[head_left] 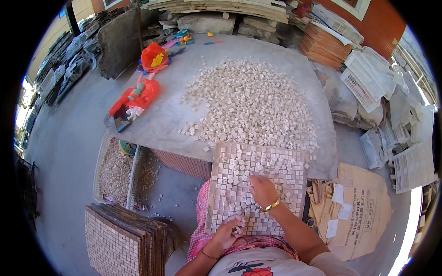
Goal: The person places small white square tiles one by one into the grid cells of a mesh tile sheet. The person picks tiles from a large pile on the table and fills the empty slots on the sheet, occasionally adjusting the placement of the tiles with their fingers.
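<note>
A square gridded tray (212, 198) rests on my lap against the table edge. Small pale stone mosaic tiles (235, 162) sit in many of its cells, and others lie loose on top. My right hand (264, 191), with a gold bangle at the wrist, is over the middle of the tray. Its fingers are pinched together, and what is between them is too small to make out. At the tray's near edge, my left hand (226, 233) is curled palm up around several mosaic tiles.
A big heap of mosaic tiles (258, 101) covers much of the grey table (170, 117). Red plastic bags (148, 94) and a phone (122, 123) lie at its left. Below are a white crate (98, 177) of tiles and stacked filled trays (115, 239). A flattened sack (363, 211) lies right.
</note>
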`<state>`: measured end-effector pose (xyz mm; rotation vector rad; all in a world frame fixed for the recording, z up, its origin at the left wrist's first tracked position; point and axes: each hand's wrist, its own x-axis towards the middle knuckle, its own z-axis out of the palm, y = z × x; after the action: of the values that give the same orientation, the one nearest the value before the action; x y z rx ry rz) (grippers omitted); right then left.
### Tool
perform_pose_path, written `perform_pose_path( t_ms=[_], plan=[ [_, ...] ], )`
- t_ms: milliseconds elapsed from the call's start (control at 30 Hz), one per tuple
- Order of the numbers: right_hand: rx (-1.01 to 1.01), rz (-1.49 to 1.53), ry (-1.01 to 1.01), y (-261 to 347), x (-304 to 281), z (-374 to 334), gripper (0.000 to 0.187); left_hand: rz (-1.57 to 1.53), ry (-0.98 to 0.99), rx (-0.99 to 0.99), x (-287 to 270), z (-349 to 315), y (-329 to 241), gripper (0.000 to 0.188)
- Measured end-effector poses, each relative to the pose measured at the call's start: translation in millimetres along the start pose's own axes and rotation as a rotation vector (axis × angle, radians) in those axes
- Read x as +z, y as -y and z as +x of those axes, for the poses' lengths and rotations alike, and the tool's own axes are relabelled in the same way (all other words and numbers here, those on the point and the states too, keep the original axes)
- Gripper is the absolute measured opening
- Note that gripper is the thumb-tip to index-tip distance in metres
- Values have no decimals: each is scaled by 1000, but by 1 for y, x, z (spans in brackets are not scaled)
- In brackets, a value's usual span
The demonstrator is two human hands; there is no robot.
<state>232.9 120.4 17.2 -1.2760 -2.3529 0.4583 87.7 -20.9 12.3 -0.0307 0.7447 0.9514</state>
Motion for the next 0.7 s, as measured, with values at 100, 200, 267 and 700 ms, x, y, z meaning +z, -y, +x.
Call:
perform_pose_path(
  t_ms=[100,200,267,700],
  plan=[
    [-123,45,51,-15,-2,0,32,-20,42,13,-6,1,1,15],
    [-158,97,107,-22,-4,1,32,-9,46,27,-9,1,1,17],
    [-136,123,60,-21,-7,-1,28,-21,68,27,-9,1,0,18],
    [98,27,-16,7,-15,-11,17,-239,294,-111,-15,20,10,21]
  ],
)
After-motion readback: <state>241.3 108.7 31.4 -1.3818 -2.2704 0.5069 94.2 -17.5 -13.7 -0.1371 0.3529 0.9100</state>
